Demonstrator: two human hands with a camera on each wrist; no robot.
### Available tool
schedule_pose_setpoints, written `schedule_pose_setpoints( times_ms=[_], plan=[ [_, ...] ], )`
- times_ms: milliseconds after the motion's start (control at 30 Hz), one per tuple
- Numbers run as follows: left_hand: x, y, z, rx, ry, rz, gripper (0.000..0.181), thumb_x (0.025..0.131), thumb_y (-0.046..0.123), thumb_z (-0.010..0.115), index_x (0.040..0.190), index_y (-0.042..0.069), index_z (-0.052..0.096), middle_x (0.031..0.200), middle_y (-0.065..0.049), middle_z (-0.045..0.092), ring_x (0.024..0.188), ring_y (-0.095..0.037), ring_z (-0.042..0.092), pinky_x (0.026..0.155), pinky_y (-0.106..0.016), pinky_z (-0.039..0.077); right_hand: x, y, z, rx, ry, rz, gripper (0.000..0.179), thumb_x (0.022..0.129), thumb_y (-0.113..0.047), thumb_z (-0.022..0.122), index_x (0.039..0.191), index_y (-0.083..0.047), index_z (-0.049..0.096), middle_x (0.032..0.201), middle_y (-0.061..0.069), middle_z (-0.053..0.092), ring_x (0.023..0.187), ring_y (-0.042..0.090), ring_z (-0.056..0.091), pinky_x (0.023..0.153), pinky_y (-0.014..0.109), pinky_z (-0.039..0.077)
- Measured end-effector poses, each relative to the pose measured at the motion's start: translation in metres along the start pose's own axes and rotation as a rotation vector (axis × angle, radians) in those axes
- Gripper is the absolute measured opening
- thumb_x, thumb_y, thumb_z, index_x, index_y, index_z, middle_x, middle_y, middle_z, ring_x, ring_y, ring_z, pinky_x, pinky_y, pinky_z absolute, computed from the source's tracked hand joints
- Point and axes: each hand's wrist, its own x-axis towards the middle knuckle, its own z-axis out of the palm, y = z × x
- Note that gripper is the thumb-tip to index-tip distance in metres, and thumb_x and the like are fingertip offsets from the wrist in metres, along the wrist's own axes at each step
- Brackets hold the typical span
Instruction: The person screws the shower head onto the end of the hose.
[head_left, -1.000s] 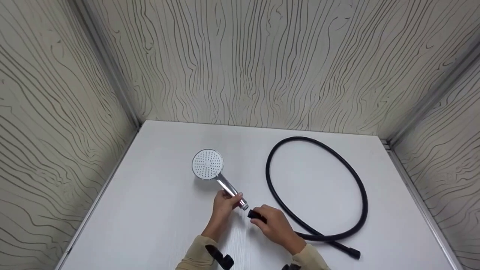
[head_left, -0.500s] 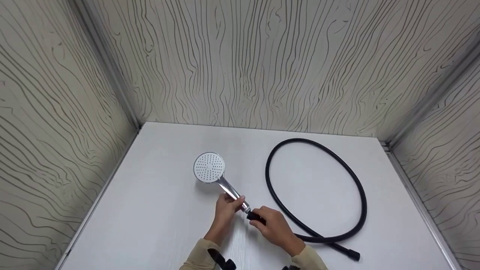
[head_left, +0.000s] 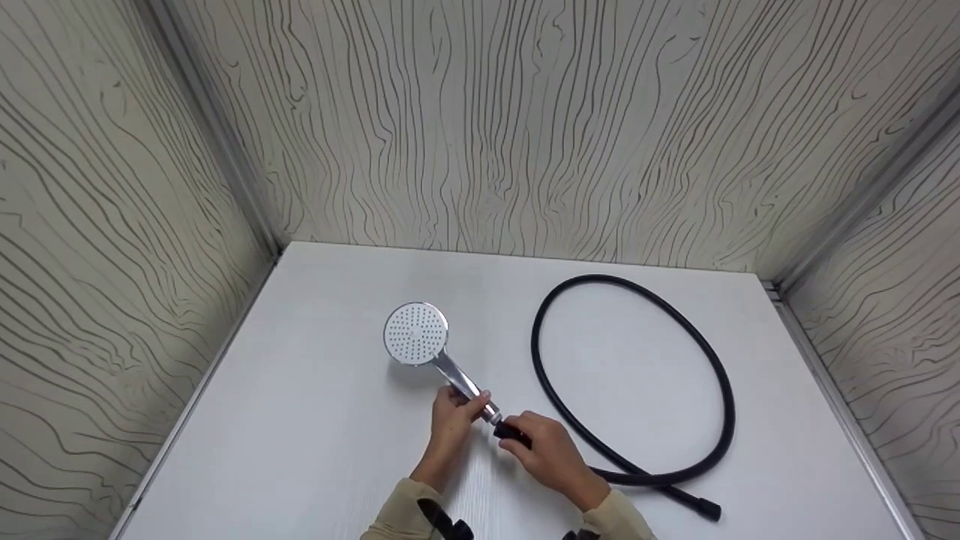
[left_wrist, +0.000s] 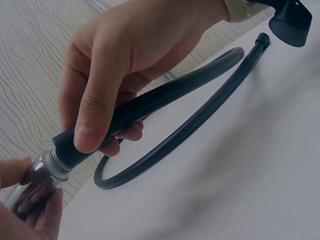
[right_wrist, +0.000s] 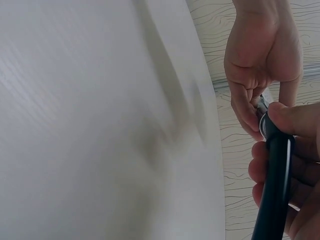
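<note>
A chrome shower head with a white, dotted face points up and to the left. My left hand grips its handle near the lower end. My right hand pinches the end of a black shower hose between thumb and fingers. In the left wrist view the black hose end meets the handle's threaded tip, and some threads still show. The right wrist view has the hose running down from my right thumb, with the handle mostly hidden by my left fingers.
The hose lies in a large loop on the right of the white table, and its other end rests near the front right. Walls with a wood-grain pattern enclose the table at the back and sides.
One second ago a gap separated the handle's tip from the hose end. The shower head has come down slightly toward the right hand, and the two ends now touch.
</note>
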Motion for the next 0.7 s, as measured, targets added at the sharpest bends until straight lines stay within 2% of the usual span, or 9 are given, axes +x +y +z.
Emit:
schedule_pose_setpoints(
  times_ms=[200, 467, 533, 700],
  plan=[
    [0.001, 0.001, -0.001, -0.032, -0.007, -0.018, 0.044, 0.088, 0.011, 0.070, 0.114, -0.011, 0.043, 0.100, -0.017, 0.064, 0.083, -0.011, 0.064, 0.083, -0.033, 0.058, 0.002, 0.000, 0.001, 0.015, -0.009, 0.031, 0.010, 0.084, -0.011, 0.074, 0.093, -0.009, 0.070, 0.076, -0.004, 0.062, 0.065, -0.002, 0.046, 0.056, 0.015, 0.041],
    [0.003, -0.003, -0.003, -0.068, -0.012, -0.057, 0.042, 0.089, 0.010, 0.068, 0.115, -0.011, 0.042, 0.099, -0.015, 0.063, 0.083, -0.013, 0.065, 0.085, -0.034, 0.058, 0.002, 0.003, 0.004, -0.022, 0.052, 0.038, 0.014, 0.083, -0.012, 0.076, 0.096, -0.008, 0.070, 0.077, -0.004, 0.062, 0.066, -0.001, 0.048, 0.056, 0.016, 0.044],
    [0.001, 0.000, -0.002, -0.069, -0.014, -0.055, 0.041, 0.089, 0.008, 0.068, 0.114, -0.012, 0.042, 0.097, -0.015, 0.063, 0.082, -0.013, 0.065, 0.084, -0.034, 0.058, 0.002, 0.003, 0.004, -0.025, 0.052, 0.038, 0.014, 0.083, -0.012, 0.076, 0.096, -0.009, 0.070, 0.077, -0.004, 0.062, 0.067, -0.001, 0.048, 0.056, 0.016, 0.045],
    [-0.015, 0.023, -0.001, -0.059, -0.029, -0.040, 0.040, 0.089, 0.006, 0.067, 0.113, -0.014, 0.042, 0.096, -0.016, 0.062, 0.081, -0.012, 0.064, 0.082, -0.033, 0.059, 0.003, 0.003, 0.004, -0.021, 0.049, 0.029, 0.014, 0.083, -0.011, 0.075, 0.096, -0.008, 0.070, 0.077, -0.004, 0.063, 0.066, -0.001, 0.048, 0.056, 0.016, 0.044]
  ],
)
